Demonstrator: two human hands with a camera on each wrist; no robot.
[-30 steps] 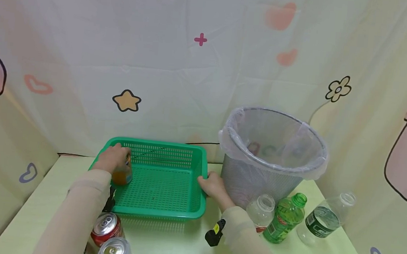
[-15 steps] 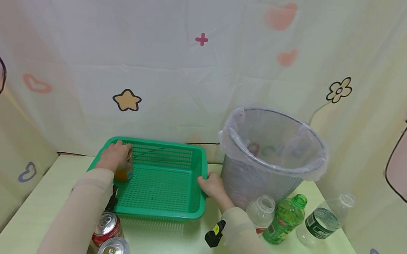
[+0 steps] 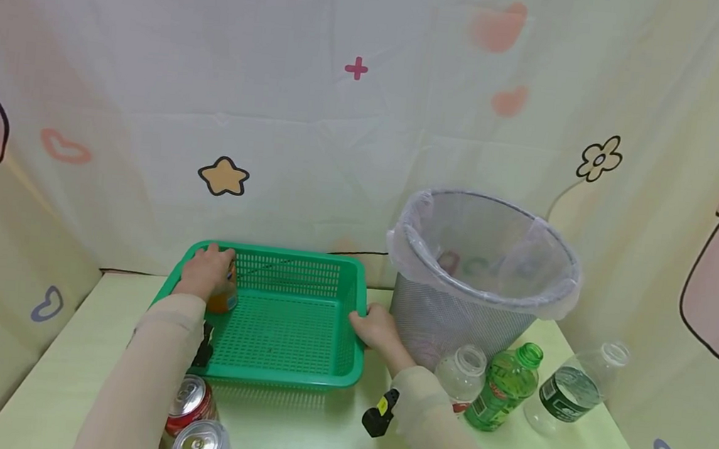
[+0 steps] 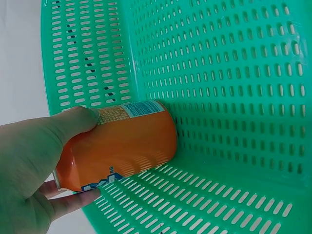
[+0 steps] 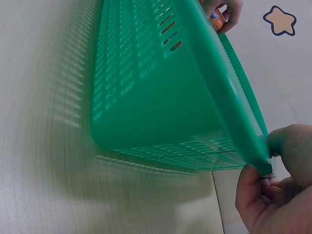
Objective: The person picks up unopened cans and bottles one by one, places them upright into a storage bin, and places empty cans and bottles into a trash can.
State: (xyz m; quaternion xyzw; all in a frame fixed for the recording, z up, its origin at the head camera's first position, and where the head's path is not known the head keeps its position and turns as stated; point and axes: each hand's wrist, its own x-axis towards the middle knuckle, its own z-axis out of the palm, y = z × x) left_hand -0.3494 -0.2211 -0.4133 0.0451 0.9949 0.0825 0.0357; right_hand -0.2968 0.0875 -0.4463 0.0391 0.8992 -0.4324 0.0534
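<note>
An orange soda can (image 4: 126, 144) stands in the far left corner of a green plastic basket (image 3: 269, 375). My left hand (image 3: 204, 273) grips it near the top from above, thumb on one side and fingers on the other in the left wrist view. The can's base is against the basket floor. At the basket's right side, my right hand (image 3: 377, 328) pinches the rim between thumb and fingers, as the right wrist view shows. Just in front of the basket stand a red can (image 3: 191, 404) and a silver-topped can (image 3: 202, 445), partly beside my left sleeve.
A mesh bin (image 3: 454, 318) lined with a clear bag stands right of the basket. In front of it are a clear bottle (image 3: 463, 376), a green bottle (image 3: 506, 387) and a clear bottle with a dark green label (image 3: 569, 393). A patterned curtain (image 3: 291, 126) hangs behind.
My left hand has shifted slightly away from me with the orange can, toward the basket's far left corner. My right hand stays on the rim.
</note>
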